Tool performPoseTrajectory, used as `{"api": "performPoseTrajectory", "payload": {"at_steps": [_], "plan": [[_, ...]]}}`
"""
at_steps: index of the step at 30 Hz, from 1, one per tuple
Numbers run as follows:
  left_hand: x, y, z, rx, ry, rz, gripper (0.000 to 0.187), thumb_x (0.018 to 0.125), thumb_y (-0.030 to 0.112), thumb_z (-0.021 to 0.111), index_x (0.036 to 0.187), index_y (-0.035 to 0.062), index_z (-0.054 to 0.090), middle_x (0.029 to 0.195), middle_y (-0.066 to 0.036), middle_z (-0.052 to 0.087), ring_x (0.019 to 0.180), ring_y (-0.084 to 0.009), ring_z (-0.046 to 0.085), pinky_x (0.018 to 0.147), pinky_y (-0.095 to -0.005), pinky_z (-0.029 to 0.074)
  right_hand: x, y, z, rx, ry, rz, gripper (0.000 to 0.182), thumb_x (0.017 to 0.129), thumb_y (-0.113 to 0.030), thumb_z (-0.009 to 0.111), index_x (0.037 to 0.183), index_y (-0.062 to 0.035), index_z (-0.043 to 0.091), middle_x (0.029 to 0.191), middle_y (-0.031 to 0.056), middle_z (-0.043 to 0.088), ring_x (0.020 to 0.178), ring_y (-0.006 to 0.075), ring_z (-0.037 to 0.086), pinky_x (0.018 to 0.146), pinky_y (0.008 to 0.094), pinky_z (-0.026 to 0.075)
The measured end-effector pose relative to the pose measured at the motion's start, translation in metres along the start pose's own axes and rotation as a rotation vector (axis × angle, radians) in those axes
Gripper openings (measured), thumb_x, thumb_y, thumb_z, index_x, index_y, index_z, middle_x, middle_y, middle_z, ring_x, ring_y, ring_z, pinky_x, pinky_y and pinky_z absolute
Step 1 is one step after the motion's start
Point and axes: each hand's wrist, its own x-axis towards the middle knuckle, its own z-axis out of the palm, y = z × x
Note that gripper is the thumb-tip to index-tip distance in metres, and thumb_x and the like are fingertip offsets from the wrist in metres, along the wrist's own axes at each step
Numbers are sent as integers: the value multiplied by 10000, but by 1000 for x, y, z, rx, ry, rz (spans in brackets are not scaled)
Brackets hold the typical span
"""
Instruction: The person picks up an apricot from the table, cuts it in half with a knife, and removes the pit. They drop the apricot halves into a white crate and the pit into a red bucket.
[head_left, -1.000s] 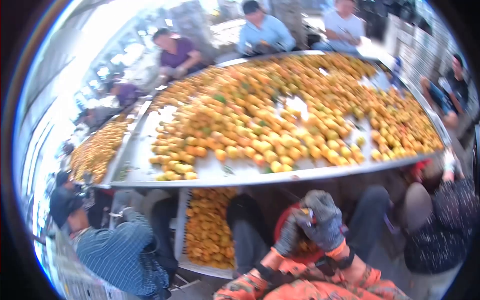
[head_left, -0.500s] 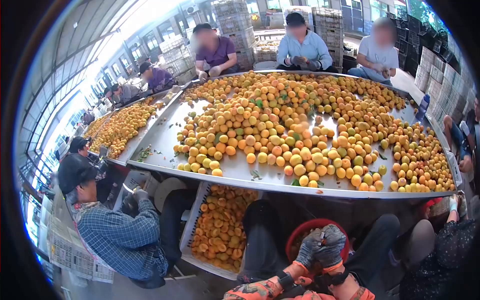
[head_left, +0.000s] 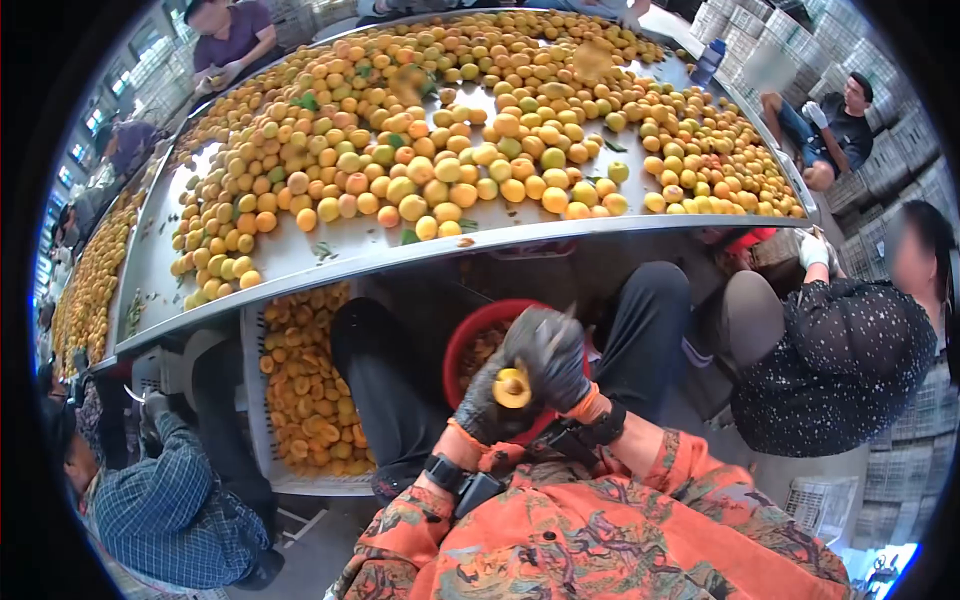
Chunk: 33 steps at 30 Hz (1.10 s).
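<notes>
My left hand (head_left: 484, 408), in a grey glove, is closed around a cut apricot (head_left: 511, 388) with its orange flesh and hollow facing up. My gloved right hand (head_left: 548, 352) is curled just above and beside it, smeared by motion; whatever it grips cannot be made out. Both hands are over the near part of a red basin (head_left: 457, 352), which holds brownish bits that look like pits. To the left, a white crate (head_left: 254, 400) is filled with halved apricots (head_left: 312, 400).
A metal table (head_left: 330, 255) heaped with whole apricots (head_left: 350, 160) spans the front. One person in a checked shirt (head_left: 175, 510) sits at left, another in a dotted dark top (head_left: 845, 360) at right. A blue bottle (head_left: 708, 62) stands near the table's far right.
My view has tilted down and turned right. My hands have moved from being clasped together to lying slightly apart, and the cut apricot now shows in the left one.
</notes>
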Motion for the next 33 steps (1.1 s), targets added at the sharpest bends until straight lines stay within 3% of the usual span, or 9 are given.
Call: {"api": "performPoseTrajectory", "payload": {"at_steps": [2, 3, 6, 8, 11, 15, 24, 30, 33], "plan": [[-8, 13, 6, 89, -406, -23, 556, 922, 604, 391, 978, 90, 597, 752, -61, 601, 621, -183, 585, 547, -315, 515, 12, 13, -1, 981, 305, 520, 235, 895, -130, 465, 715, -41, 586, 694, 95, 599, 615, 204, 582, 565, 304, 458], [-8, 23, 8, 234, -692, -85, 741, 878, 724, 255, 978, 72, 593, 741, -51, 589, 563, -157, 529, 469, -289, 448, 16, 15, -5, 1064, 398, 601, 278, 898, -158, 484, 677, -18, 578, 645, 77, 592, 579, 166, 574, 565, 275, 461], [-21, 24, 13, 323, -393, 2, 760, 879, 724, 251, 1030, 59, 588, 797, -58, 604, 567, -148, 515, 455, -277, 404, 12, 17, -15, 1388, 453, 900, 279, 921, -194, 503, 706, -35, 584, 635, 86, 590, 547, 190, 578, 542, 291, 480], [-33, 23, 26, 394, -271, 102, 683, 908, 626, 401, 1286, 62, 473, 991, -76, 602, 660, -150, 542, 546, -271, 443, 13, 14, -18, 1539, 528, 957, 250, 926, -200, 501, 741, -45, 566, 637, 100, 588, 543, 204, 577, 513, 306, 480], [-54, 24, 37, 585, -252, 322, 551, 882, 380, 623, 1298, 58, 458, 1025, -71, 601, 729, -145, 557, 604, -277, 475, 12, 22, -19, 1717, 558, 1038, 210, 894, -198, 518, 718, -85, 502, 625, 126, 561, 536, 250, 562, 488, 342, 485], [-53, 29, 21, 456, -216, 420, 363, 908, 310, 580, 1172, 67, 528, 955, -71, 602, 659, -124, 531, 528, -252, 435, 22, 15, -26, 1819, 614, 1177, 200, 880, -203, 523, 716, -90, 499, 632, 138, 563, 553, 281, 564, 480, 370, 484], [-41, 23, -22, 384, 24, 619, 114, 936, 215, 523, 962, 112, 563, 797, -47, 577, 504, -101, 403, 422, -241, 325, 103, -24, -45, 1803, 361, 437, 241, 891, -270, 490, 795, -56, 545, 694, 137, 603, 611, 263, 595, 523, 342, 504], [-31, 34, -13, 72, 263, 712, 177, 929, 295, 544, 1005, 136, 550, 938, -62, 595, 768, -186, 577, 592, -350, 515, 139, -123, 11, 1140, 137, 256, 269, 952, -265, 533, 832, -35, 604, 742, 55, 623, 678, 149, 602, 628, 281, 488], [-63, 43, -4, 12, -46, 613, 249, 877, 230, 515, 1090, 106, 555, 991, -127, 589, 803, -278, 581, 594, -361, 512, 127, -105, -1, 1331, 86, 441, 327, 962, -278, 524, 745, -34, 543, 542, 46, 527, 423, 116, 482, 411, 255, 388]]}}
